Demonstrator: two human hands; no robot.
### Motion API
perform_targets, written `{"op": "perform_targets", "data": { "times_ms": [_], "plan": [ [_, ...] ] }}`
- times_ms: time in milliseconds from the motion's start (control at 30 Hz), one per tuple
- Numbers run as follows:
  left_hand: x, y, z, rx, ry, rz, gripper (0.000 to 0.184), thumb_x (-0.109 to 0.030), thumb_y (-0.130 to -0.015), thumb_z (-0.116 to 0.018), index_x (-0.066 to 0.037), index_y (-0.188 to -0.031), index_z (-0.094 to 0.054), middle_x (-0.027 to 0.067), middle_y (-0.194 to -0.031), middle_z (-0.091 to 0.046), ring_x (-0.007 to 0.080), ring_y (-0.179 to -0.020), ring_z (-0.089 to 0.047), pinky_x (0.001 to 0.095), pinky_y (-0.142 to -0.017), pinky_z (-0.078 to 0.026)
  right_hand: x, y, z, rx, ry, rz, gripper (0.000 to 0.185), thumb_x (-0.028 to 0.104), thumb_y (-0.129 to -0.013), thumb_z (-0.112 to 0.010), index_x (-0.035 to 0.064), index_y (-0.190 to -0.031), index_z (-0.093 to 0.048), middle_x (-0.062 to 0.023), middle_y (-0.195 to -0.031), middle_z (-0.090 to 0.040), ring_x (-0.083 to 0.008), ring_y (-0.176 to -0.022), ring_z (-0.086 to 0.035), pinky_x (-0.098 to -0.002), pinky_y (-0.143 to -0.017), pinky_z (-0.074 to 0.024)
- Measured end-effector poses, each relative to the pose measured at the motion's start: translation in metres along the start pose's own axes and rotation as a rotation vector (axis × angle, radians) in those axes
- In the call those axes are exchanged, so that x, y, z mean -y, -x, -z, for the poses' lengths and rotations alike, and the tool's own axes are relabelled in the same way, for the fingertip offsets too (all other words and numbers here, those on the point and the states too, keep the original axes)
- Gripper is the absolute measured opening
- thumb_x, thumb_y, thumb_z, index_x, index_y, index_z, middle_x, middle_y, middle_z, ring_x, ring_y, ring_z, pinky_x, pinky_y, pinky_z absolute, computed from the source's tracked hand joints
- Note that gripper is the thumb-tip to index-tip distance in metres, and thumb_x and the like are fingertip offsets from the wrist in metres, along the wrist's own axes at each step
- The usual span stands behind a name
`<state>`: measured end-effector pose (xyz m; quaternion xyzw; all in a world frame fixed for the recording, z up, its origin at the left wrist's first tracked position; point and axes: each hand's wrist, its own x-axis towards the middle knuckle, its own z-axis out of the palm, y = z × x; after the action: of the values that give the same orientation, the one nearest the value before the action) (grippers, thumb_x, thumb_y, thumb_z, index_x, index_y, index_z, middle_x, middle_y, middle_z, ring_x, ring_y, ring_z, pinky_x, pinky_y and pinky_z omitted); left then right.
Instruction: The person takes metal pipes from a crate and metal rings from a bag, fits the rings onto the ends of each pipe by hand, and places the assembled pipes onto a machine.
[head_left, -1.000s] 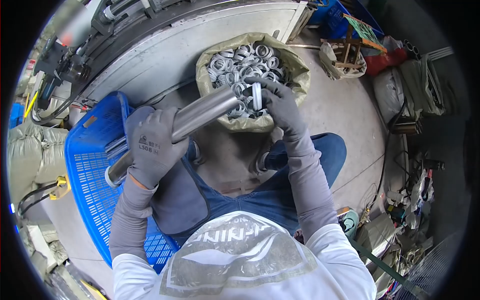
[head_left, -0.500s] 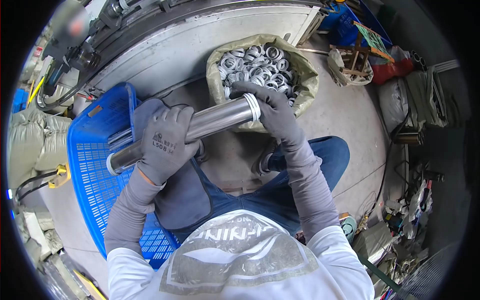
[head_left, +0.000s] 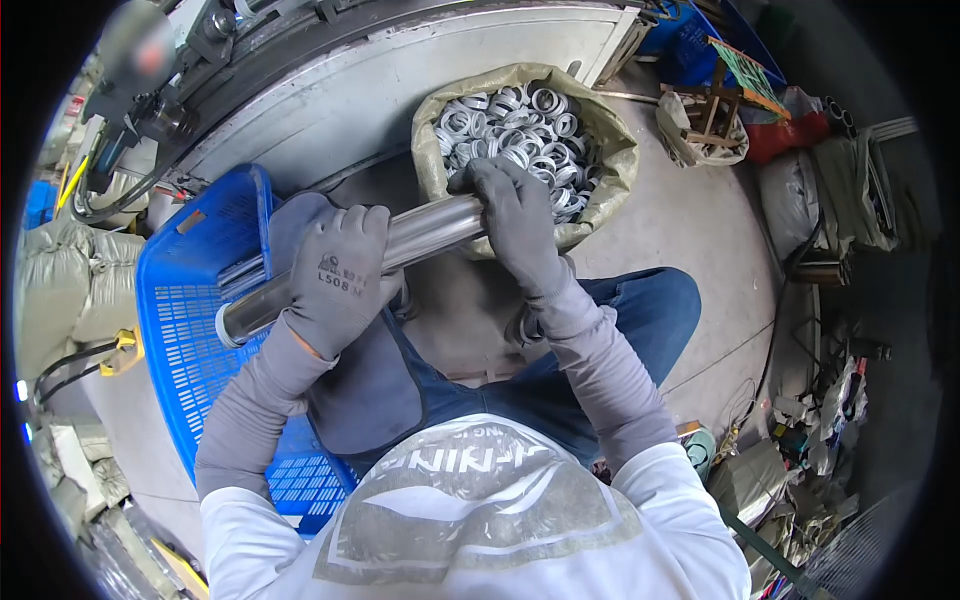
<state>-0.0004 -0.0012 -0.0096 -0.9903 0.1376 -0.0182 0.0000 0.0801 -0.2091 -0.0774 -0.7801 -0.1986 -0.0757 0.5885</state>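
A shiny metal tube (head_left: 430,232) lies slanted across my lap, with a white ring (head_left: 226,326) on its lower left end. My left hand (head_left: 343,280), in a grey glove, is wrapped round the middle of the tube. Over the tube's upper right end is my gloved right hand (head_left: 515,225), its fingers closed round that end; the white ring there is hidden by the hand. Just beyond it stands an olive sack (head_left: 613,150) filled with several grey-white rings (head_left: 515,122).
A blue perforated basket (head_left: 185,370) with more tubes is at my left. Behind the sack runs a white machine panel (head_left: 400,80). To the right are a small bag (head_left: 690,140) with wooden pieces, a red bag (head_left: 785,137) and clutter along the wall.
My right hand brought a white ring from over the sack onto the tube's right end, then closed over that end. My left hand has kept its hold on the tube.
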Motion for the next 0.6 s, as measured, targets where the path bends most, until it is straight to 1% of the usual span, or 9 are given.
{"op": "perform_targets", "data": {
  "times_ms": [133,233,267,300,333,400,433,533,600],
  "plan": [
    [0.001,0.0,0.009,0.003,0.05,0.019,0.061,-0.022,-0.073,-0.077,-0.003,-0.128,-0.058,0.0164,-0.105,-0.064,0.0339,-0.103,-0.063,0.0451,-0.091,-0.05,-0.002,-0.01,0.007,0.072,-0.039,-0.025,0.039,0.025,-0.106,-0.046,-0.0027,-0.108,-0.072,-0.0133,-0.1,-0.073,-0.0198,-0.092,-0.068,-0.0316,-0.086,-0.0526],
    [0.017,0.017,0.02,-0.066,0.079,0.044,0.063,-0.022,-0.076,-0.076,-0.002,-0.132,-0.057,0.0191,-0.116,-0.065,0.0396,-0.112,-0.062,0.0483,-0.095,-0.049,-0.006,-0.025,0.023,-0.023,-0.211,-0.132,0.031,0.022,-0.102,-0.058,0.0019,-0.123,-0.071,-0.0122,-0.114,-0.073,-0.021,-0.103,-0.07,-0.0324,-0.098,-0.0521],
    [0.024,0.022,0.015,-0.068,0.077,0.045,0.063,-0.022,-0.076,-0.076,-0.002,-0.132,-0.057,0.0191,-0.116,-0.065,0.0396,-0.112,-0.062,0.0483,-0.095,-0.049,-0.015,-0.034,0.03,-0.045,-0.578,-0.467,0.031,0.019,-0.1,-0.063,0.0035,-0.125,-0.07,-0.0127,-0.117,-0.073,-0.0224,-0.106,-0.07,-0.0337,-0.1,-0.052],
    [0.03,0.027,0.009,-0.175,0.099,0.068,0.061,-0.024,-0.076,-0.076,-0.003,-0.131,-0.057,0.0181,-0.115,-0.065,0.0383,-0.111,-0.062,0.0486,-0.093,-0.048,-0.062,-0.029,0.028,-0.023,-0.003,-0.172,0.034,0.019,-0.094,-0.071,0.0088,-0.126,-0.071,-0.0138,-0.118,-0.073,-0.0286,-0.111,-0.069,-0.0378,-0.1,-0.0527],
    [0.033,0.03,0.005,-0.277,0.123,0.086,0.059,-0.025,-0.077,-0.076,-0.005,-0.129,-0.058,0.017,-0.113,-0.065,0.037,-0.111,-0.062,0.0489,-0.092,-0.048,-0.083,-0.023,0.028,0.139,0.402,-0.034,0.036,0.019,-0.088,-0.075,0.0131,-0.123,-0.073,-0.0133,-0.122,-0.07,-0.0334,-0.115,-0.066,-0.0405,-0.102,-0.0515],
    [0.034,0.03,0.004,-0.338,0.161,0.069,0.063,-0.025,-0.076,-0.076,-0.003,-0.132,-0.057,0.0193,-0.115,-0.064,0.0387,-0.113,-0.061,0.0494,-0.094,-0.048,-0.06,-0.013,0.022,0.522,0.85,0.203,0.036,0.022,-0.082,-0.077,0.017,-0.117,-0.075,-0.0114,-0.133,-0.064,-0.035,-0.122,-0.061,-0.0443,-0.103,-0.0499],
    [0.034,0.032,0.004,-0.325,0.134,0.089,0.064,-0.024,-0.076,-0.076,-0.003,-0.133,-0.057,0.0194,-0.115,-0.064,0.0388,-0.112,-0.061,0.0495,-0.094,-0.048,-0.048,-0.014,0.012,0.624,0.846,0.025,0.035,0.024,-0.078,-0.076,0.0194,-0.112,-0.076,-0.0113,-0.141,-0.058,-0.0343,-0.13,-0.055,-0.047,-0.103,-0.0491],
    [0.033,0.048,0.011,-0.22,0.087,0.153,0.066,-0.022,-0.074,-0.076,-0.004,-0.134,-0.056,0.0193,-0.117,-0.063,0.0391,-0.111,-0.061,0.0498,-0.096,-0.047,-0.044,-0.01,0.003,0.786,0.942,0.004,0.035,0.029,-0.079,-0.075,0.0227,-0.113,-0.077,-0.0119,-0.143,-0.056,-0.035,-0.134,-0.051,-0.0496,-0.102,-0.0487],
    [0.035,0.051,0.016,-0.148,0.066,0.177,0.067,-0.021,-0.073,-0.077,-0.004,-0.135,-0.056,0.019,-0.117,-0.063,0.0393,-0.11,-0.061,0.0499,-0.096,-0.047,-0.05,-0.01,0.004,0.748,0.9,0.007,0.032,0.032,-0.08,-0.074,0.0245,-0.111,-0.078,-0.0127,-0.141,-0.057,-0.0344,-0.13,-0.054,-0.0475,-0.104,-0.0483]
  ]
}}
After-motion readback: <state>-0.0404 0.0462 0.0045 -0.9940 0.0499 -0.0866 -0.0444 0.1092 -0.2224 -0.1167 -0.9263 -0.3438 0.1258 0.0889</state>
